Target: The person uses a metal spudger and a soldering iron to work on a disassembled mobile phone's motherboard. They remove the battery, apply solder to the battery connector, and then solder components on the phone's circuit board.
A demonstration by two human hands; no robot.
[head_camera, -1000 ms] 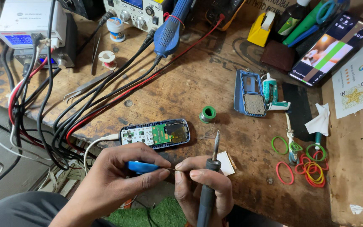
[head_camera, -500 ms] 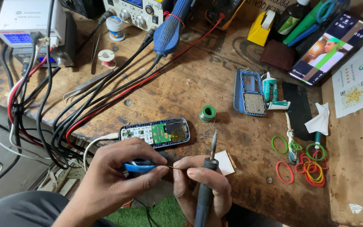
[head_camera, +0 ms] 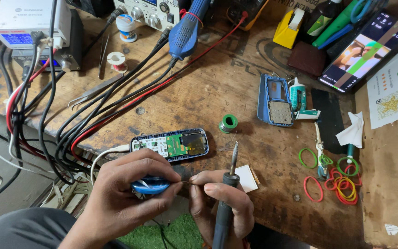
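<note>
Head view: left hand [head_camera: 125,193] grips a blue spool [head_camera: 149,185] at the bench [head_camera: 208,92] near edge. Right hand [head_camera: 222,203] grips a soldering iron [head_camera: 228,189], tip up, fingertips pinching thin wire. Opened phone [head_camera: 171,144] lies just beyond.

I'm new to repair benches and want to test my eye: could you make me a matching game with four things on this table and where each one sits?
Things:
1. soldering iron
2. blue spool
3. opened phone
4. rubber bands

Places:
A. loose on the wooden table, right of both hands
B. in the right hand, tip pointing up
C. flat on the table just above the hands, circuit board showing
D. in the left hand

Pairs: 1-B, 2-D, 3-C, 4-A
</note>
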